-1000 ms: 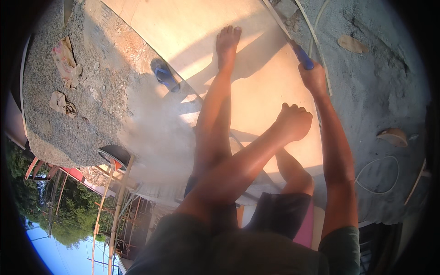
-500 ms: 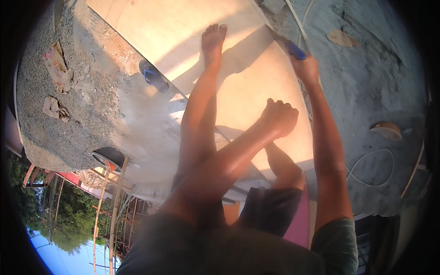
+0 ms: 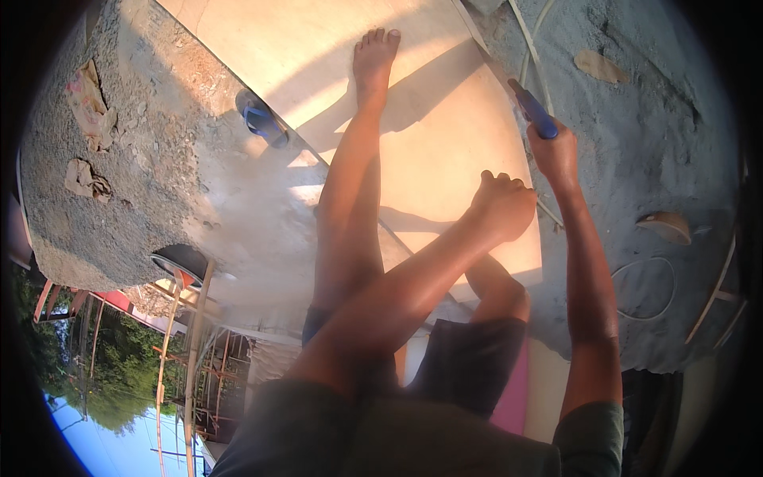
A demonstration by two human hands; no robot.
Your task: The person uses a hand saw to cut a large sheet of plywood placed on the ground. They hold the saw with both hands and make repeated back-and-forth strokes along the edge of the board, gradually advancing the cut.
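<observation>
My right hand (image 3: 554,151) grips a tool with a blue handle (image 3: 540,119) and a narrow end, held beside the right edge of a large pale board (image 3: 429,151). My left hand (image 3: 505,207) is curled closed, palm down over the board's right part; I cannot make out what, if anything, is in it. My bare foot (image 3: 373,67) lies on the board, my leg (image 3: 350,191) stretched along it, with the other knee (image 3: 501,294) bent below my left hand.
A blue flip-flop (image 3: 262,123) lies beside the board on gritty grey ground (image 3: 151,127) with paper scraps (image 3: 87,179). Loose cable (image 3: 644,286), strips (image 3: 528,40) and offcuts (image 3: 664,222) lie rightward. Bamboo poles (image 3: 199,342) and a round dark pan (image 3: 179,262) are lower left.
My right hand and tool have moved back toward me and rightward, off the board's edge. My left hand stays closed over the board. The view has shifted slightly.
</observation>
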